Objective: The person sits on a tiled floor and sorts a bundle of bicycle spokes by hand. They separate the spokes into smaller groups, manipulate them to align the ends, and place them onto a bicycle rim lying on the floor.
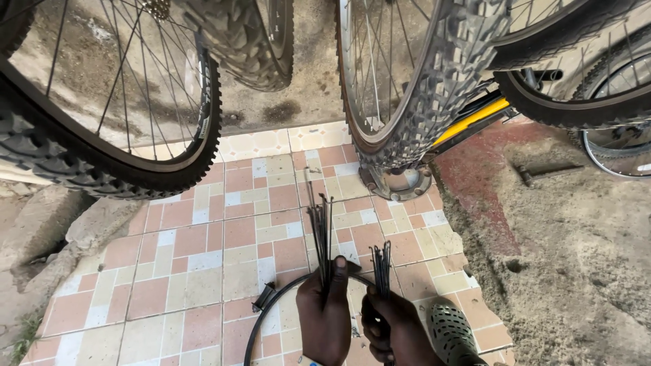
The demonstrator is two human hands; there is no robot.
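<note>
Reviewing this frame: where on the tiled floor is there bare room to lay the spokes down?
Free: tiles left of the left hand, between the big tyre and the bare rim. Also a strip between the long spokes and the concrete edge. Crowded: around the right hand, its short spokes, the shoe, and the metal base under the upright wheel.

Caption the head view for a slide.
Left hand and right hand each grip a bundle of thin black metal spokes over pink-and-cream tiled floor, beneath knobby bicycle wheels.
</note>
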